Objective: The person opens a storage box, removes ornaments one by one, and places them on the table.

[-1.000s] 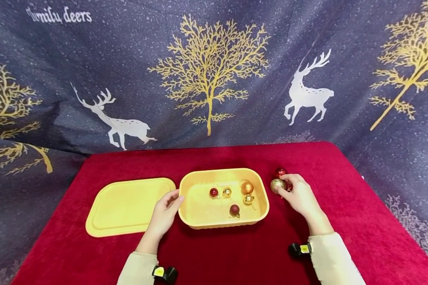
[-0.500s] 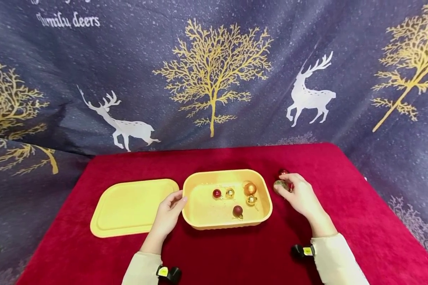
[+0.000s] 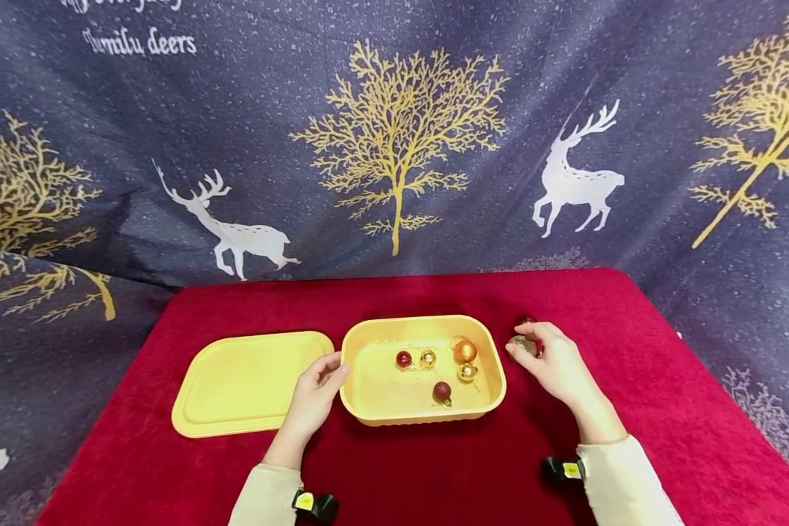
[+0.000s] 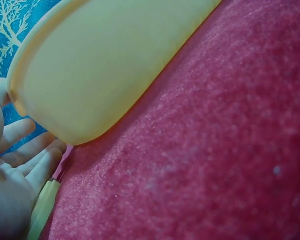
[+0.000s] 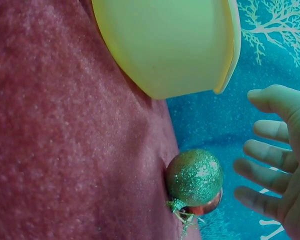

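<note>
Yellow lid (image 3: 253, 383): flat, towards worktop (image 3: 434, 475)'s left edge | left hand (image 3: 317, 391): grasping box's left rim | yellow box (image 3: 427, 420): midway between side edges, five baubles (image 3: 465, 351) inside | glittery gold bauble (image 3: 522, 346): towards far right corner, red baubles (image 3: 525, 319) beside it, partly hidden | right hand (image 3: 555, 365): released, fingers spread above gold bauble
</note>
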Motion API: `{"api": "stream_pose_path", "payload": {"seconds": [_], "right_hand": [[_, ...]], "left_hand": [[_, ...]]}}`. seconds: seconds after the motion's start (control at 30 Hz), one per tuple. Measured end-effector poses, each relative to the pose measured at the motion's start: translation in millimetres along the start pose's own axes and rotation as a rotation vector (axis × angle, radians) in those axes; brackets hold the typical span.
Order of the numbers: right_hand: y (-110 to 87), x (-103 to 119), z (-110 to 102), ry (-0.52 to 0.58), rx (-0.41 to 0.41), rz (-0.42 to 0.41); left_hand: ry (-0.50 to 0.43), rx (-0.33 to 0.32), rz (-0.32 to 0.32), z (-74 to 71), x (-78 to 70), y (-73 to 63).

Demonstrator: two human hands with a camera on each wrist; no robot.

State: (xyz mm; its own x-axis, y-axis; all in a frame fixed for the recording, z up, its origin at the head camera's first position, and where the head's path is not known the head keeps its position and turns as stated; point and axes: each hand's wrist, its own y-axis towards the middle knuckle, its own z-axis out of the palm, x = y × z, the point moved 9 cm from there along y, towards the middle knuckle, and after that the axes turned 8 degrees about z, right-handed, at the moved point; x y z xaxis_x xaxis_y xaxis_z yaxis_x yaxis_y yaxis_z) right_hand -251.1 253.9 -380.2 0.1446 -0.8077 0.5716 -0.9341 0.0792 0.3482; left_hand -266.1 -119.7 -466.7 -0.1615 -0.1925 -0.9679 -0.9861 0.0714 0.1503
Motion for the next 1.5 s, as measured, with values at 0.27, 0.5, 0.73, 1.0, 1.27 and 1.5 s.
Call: {"api": "stream_pose_path", "payload": {"seconds": [0.27,0.5,0.73,1.0,1.27,1.5], "right_hand": [[-2.8,7.7,3.8,-0.03,0.025,-0.034],[-2.6,15.2,7.9,-0.02,0.067,-0.054],[-2.2,23.9,11.9,-0.05,0.13,-0.065],[-1.1,40.7,13.8,-0.084,0.129,-0.164],[-0.9,57.8,18.7,-0.147,0.195,-0.247],[0.7,70.3,22.7,-0.213,0.227,-0.287]], "left_hand": [[-0.002,0.004,-0.006,-1.1,-0.9,-1.3],[-0.016,0.002,-0.006,-1.3,-0.2,-0.4],[-0.001,0.0,-0.012,-2.8,4.3,0.9],[-0.019,0.007,-0.005,-1.7,3.7,1.6],[0.004,-0.011,0.082,-3.4,-3.6,0.2],[-0.03,-0.002,0.012,-2.4,-0.2,0.2]]}}
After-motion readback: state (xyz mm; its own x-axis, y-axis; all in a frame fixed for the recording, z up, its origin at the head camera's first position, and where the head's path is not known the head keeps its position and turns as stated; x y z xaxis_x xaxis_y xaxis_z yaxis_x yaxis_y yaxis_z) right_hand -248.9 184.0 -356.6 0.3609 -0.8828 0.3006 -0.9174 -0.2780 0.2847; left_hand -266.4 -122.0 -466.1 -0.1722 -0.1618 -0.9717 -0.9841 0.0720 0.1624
